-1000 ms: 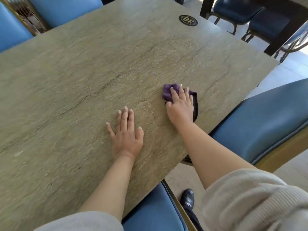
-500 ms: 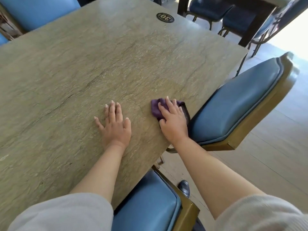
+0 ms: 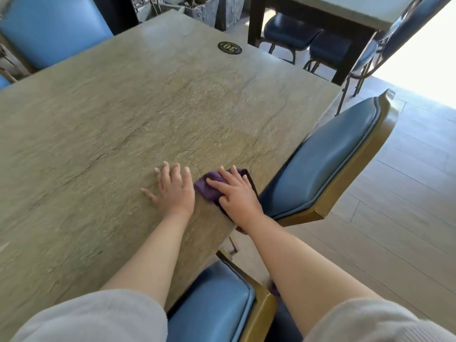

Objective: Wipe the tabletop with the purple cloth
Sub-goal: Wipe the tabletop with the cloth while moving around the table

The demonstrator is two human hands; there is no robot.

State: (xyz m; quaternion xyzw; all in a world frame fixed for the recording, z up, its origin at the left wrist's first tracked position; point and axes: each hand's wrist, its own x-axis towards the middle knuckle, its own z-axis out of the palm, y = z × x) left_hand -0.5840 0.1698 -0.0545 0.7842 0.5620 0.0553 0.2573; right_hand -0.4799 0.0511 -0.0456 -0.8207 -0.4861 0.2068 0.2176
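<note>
The purple cloth (image 3: 206, 188) lies bunched on the green stone-patterned tabletop (image 3: 118, 124), close to its near right edge. My right hand (image 3: 238, 196) presses down on the cloth with fingers spread and straight, covering most of it. Just left of the cloth, my left hand (image 3: 174, 191) rests flat on the bare tabletop, fingers stretched forward; its thumb side almost touches the cloth.
A black oval number plate (image 3: 230, 48) sits near the table's far edge. Blue chairs with gold frames stand at the right edge (image 3: 328, 159), below me (image 3: 214, 304) and at the far left (image 3: 51, 28). Another table (image 3: 345, 11) with dark chairs stands beyond, over pale floorboards.
My right hand has slid the cloth back toward the near right edge and then left, closer to my left hand. My left hand stays flat on the table.
</note>
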